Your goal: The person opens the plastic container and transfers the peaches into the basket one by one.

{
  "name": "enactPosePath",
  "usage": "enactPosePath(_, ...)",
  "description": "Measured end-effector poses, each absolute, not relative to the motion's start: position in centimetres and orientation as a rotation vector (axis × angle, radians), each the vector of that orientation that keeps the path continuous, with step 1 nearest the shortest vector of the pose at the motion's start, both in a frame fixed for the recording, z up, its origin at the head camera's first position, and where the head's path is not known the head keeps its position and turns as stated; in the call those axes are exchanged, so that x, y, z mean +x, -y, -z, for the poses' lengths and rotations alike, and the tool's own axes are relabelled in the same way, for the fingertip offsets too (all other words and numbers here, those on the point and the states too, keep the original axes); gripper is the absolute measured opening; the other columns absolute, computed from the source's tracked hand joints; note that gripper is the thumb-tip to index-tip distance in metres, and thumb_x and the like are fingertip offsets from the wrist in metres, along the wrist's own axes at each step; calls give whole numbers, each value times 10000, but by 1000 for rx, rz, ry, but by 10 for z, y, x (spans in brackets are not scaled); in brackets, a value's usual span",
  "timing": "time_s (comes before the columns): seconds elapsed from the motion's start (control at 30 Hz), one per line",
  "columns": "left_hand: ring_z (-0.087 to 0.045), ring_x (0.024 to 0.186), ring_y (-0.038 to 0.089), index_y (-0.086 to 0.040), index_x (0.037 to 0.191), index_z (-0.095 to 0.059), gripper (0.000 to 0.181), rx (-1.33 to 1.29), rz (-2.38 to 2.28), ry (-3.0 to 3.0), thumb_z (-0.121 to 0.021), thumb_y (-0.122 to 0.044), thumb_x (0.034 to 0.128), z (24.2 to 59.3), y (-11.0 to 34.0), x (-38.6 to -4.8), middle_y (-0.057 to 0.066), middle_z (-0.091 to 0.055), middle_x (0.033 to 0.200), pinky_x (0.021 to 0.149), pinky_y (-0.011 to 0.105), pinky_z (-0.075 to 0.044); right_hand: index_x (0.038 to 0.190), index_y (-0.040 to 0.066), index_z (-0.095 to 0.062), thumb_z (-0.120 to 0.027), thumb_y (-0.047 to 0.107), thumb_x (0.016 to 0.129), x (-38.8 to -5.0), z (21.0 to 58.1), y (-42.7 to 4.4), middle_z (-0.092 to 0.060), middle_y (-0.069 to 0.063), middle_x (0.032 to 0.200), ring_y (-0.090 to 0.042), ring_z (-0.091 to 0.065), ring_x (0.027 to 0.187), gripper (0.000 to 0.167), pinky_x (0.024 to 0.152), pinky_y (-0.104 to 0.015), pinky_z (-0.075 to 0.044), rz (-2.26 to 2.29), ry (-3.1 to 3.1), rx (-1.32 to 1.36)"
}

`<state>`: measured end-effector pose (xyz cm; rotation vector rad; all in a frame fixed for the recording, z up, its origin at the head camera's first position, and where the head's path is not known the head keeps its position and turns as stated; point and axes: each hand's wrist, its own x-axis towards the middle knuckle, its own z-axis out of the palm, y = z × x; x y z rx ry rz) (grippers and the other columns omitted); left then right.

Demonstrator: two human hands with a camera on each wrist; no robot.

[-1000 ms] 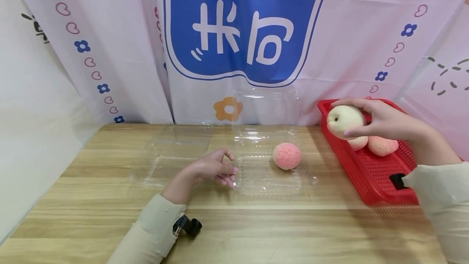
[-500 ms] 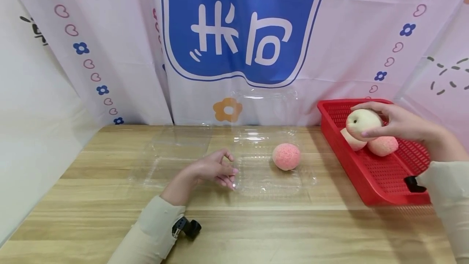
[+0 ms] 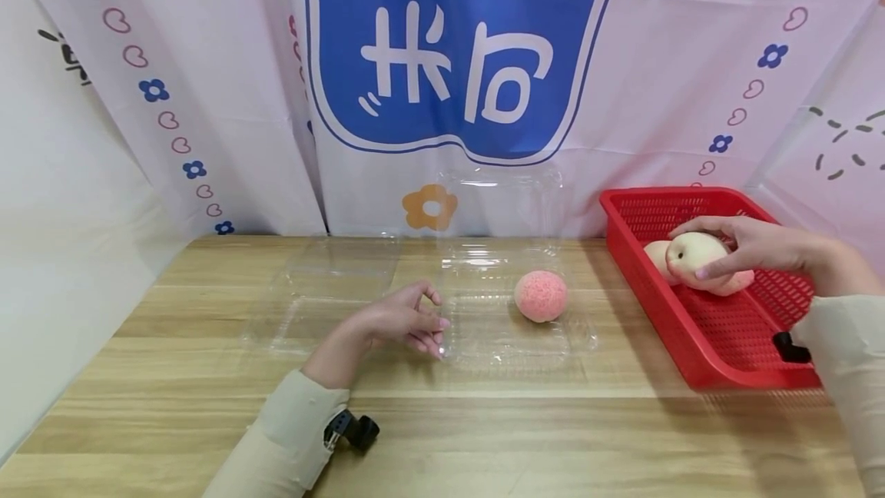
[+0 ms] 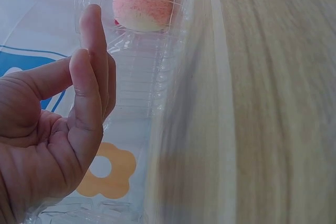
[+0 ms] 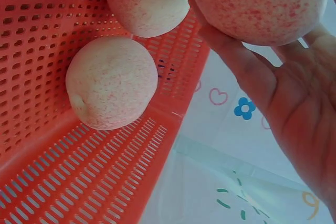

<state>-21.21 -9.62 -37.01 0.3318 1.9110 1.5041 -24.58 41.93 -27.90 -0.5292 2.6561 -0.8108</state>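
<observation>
My right hand [image 3: 767,243] grips a pale peach [image 3: 694,256] inside the red basket [image 3: 705,352], fingers on its far side and thumb on its near side. Two more peaches lie below it; the right wrist view shows one whole peach [image 5: 112,83] and another peach [image 5: 149,1] beside the held one. My left hand [image 3: 404,320] hovers or rests at the left edge of a clear plastic clamshell box [image 3: 484,333], fingers loosely bent, holding nothing; whether they touch the box is hard to tell. A pink peach [image 3: 541,297] sits in the box's right side.
A second clear plastic box [image 3: 297,321] stands open to the left, partly behind my left hand. Wooden tabletop [image 3: 525,436] stretches in front. A printed cloth [image 3: 242,98] hangs along the back edge, behind the boxes and basket.
My right hand has moved right and lowered the held peach deeper over the other peaches in the basket. The left hand and the pink peach stay in place.
</observation>
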Motion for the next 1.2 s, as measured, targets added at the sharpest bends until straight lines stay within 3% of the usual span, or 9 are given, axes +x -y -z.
enactPosePath(0.13, -707, 616, 156, 61, 1283, -284, 405, 335, -1504, -1907, -548, -24, 988, 370, 96, -212, 118, -660, 782, 549, 193, -556, 1363, 116, -496, -753, 147, 845, -249, 285, -420, -564, 6, 1188, -113, -546, 991, 579, 742, -295, -516, 804, -2631, -522)
enactPosePath(0.4, -708, 621, 158, 59, 1278, -289, 396, 341, -1500, -1900, -547, -23, 988, 371, 95, -213, 92, -655, 759, 548, 191, -551, 1378, 138, -488, -720, 206, 868, -250, 297, -426, -530, -134, 1242, -130, -548, 991, 565, 739, -321, -536, 815, -2566, -454)
enactPosePath(0.8, -710, 625, 158, 56, 1275, -272, 389, 344, -1499, -1897, -532, -15, 995, 369, 96, -213, 71, -647, 743, 543, 179, -551, 1385, 173, -455, -694, 175, 878, -256, 310, -429, -558, -36, 1222, -169, -561, 1045, 560, 798, -363, -568, 967, -2368, -370)
enactPosePath(1.2, -721, 640, 169, 50, 1256, -281, 371, 355, -1510, -1883, -534, -11, 992, 372, 98, -215, 116, -647, 776, 542, 191, -551, 1424, 120, -417, -757, 200, 824, -259, 315, -436, -498, -133, 1266, -173, -524, 1092, 695, 874, -366, -526, 881, -2314, -299)
